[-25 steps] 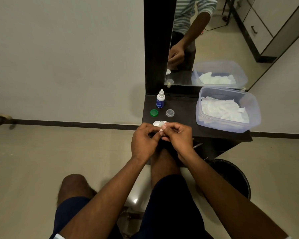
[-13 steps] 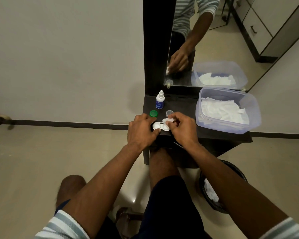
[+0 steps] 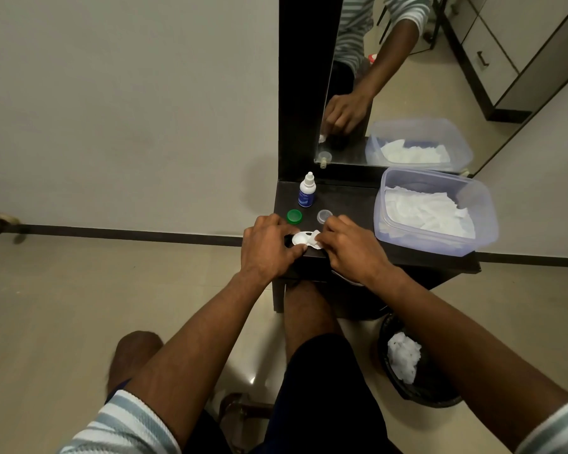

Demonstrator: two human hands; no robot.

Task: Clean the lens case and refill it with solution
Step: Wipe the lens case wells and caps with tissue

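Counts on the dark shelf [image 3: 348, 198]: 1 white lens case [image 3: 300, 239], 2 loose caps, 1 small dropper bottle [image 3: 307, 190], 1 clear plastic tub [image 3: 435, 213] with white tissues [image 3: 427, 213] inside. One cap is green [image 3: 294, 216], the other clear/grey [image 3: 324, 215]; both sit just behind the hands, apart from each other. The bottle stands upright behind the green cap, white nozzle cap on, blue label. On the floor, lower right: 1 black bin [image 3: 417, 365] with crumpled white tissue in it.

The lens case is at the shelf's front edge, lying flat between the two hands. Its left well is open and visible; the right well is mostly covered.

Left hand [image 3: 266, 245]: palm down, fingers curled loosely, thumb and fingertips touching the left end of the case and pinning it to the shelf. Not wrapped around it.

Right hand [image 3: 348, 249]: fingers pinched narrow on a small white tissue wad [image 3: 315, 236], pressed onto the right side of the case. Can't tell how deep it sits in the well.

The mirror [image 3: 407, 80] behind the shelf reflects one hand and the tub. Both forearms are bare, with striped sleeve cuffs at the bottom of the frame.
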